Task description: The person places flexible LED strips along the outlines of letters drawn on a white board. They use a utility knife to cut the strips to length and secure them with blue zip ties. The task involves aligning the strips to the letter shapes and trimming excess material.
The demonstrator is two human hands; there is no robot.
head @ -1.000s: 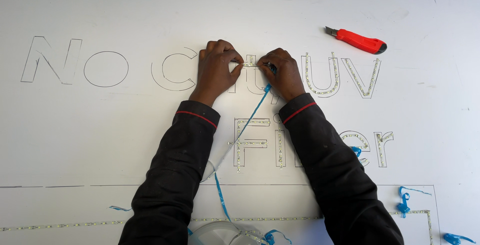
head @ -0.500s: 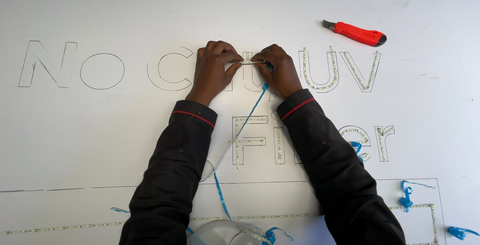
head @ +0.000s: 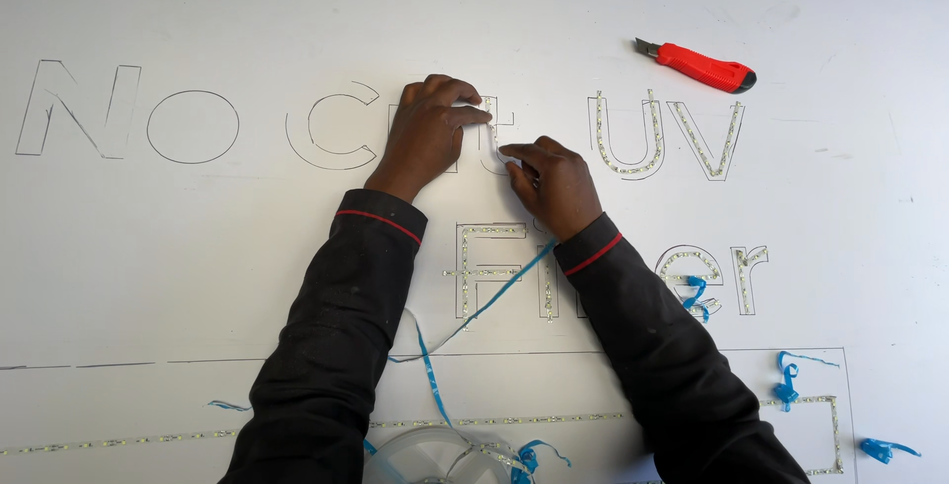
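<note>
My hands at the middle of the board, cutter off to the upper right.

My left hand [head: 427,133] rests at frame centre on the board [head: 198,266], my right hand [head: 552,182] just right of it and slightly lower, both touching the strip [head: 491,133] between them. The utility knife [head: 697,65] lies upper right, well apart. The reel [head: 435,456] sits at the bottom edge, between my sleeves.
</note>
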